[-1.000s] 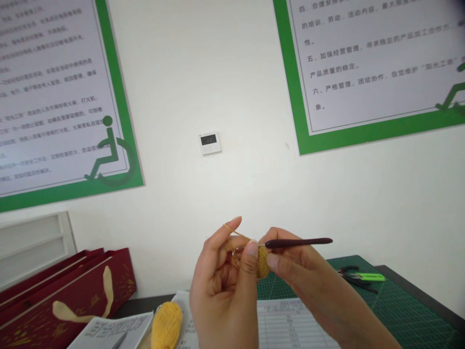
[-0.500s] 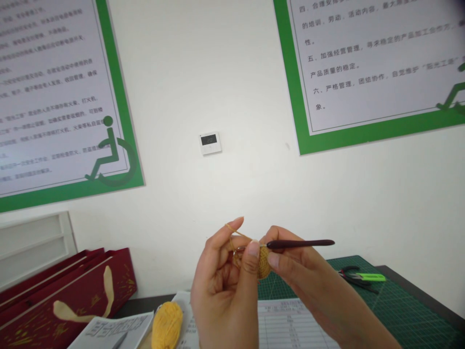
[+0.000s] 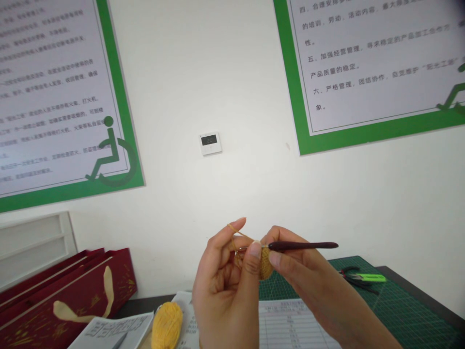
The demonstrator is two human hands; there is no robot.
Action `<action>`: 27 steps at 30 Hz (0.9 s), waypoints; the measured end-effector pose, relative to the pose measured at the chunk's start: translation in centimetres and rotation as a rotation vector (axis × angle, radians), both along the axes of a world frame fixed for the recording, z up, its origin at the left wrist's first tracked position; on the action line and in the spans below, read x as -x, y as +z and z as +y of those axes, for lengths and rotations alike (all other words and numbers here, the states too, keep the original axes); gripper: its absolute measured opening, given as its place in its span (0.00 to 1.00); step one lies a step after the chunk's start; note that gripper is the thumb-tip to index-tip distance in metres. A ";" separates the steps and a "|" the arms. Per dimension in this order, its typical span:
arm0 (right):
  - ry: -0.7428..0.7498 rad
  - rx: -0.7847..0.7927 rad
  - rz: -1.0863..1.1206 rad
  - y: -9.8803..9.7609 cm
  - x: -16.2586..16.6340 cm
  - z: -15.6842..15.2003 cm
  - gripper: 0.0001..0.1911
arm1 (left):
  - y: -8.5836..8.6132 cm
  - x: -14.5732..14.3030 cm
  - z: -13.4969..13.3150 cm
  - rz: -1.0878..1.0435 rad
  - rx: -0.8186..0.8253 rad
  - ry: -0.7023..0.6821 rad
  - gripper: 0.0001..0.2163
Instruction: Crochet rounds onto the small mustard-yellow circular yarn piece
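My left hand is raised in front of the wall and pinches a small yellow crocheted piece between thumb and fingers. A yellow yarn strand runs over its raised index finger. My right hand grips a dark brown crochet hook, held level, with its metal tip at the top edge of the crocheted piece. The two hands touch at the piece. A ball of yellow yarn lies on the table below my left hand.
Printed sheets lie on a green cutting mat. Green-handled snips rest at the mat's far right. Dark red gift boxes stand at the left. Two green-framed notice boards and a small thermostat hang on the white wall.
The crochet hook has slid slightly to the right and down. Both hands stay almost where they were.
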State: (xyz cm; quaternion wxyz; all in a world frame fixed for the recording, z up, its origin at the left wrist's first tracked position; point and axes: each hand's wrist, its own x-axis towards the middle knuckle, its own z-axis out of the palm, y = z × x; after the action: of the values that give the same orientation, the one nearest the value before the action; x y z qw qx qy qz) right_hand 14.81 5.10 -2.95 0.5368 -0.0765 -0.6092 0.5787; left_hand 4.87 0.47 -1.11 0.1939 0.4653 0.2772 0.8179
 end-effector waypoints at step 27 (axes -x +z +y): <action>-0.348 -0.117 0.224 0.3 0.3 0.4 0.10 | 0.2 1.6 0.6 0.047 0.080 -0.478 0.22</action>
State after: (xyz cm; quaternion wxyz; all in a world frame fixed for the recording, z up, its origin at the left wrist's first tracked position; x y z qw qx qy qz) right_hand 14.51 5.55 -2.68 0.6967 -0.0843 -0.5558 0.4457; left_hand 3.23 1.07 -0.89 0.3937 0.5286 0.1960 0.7260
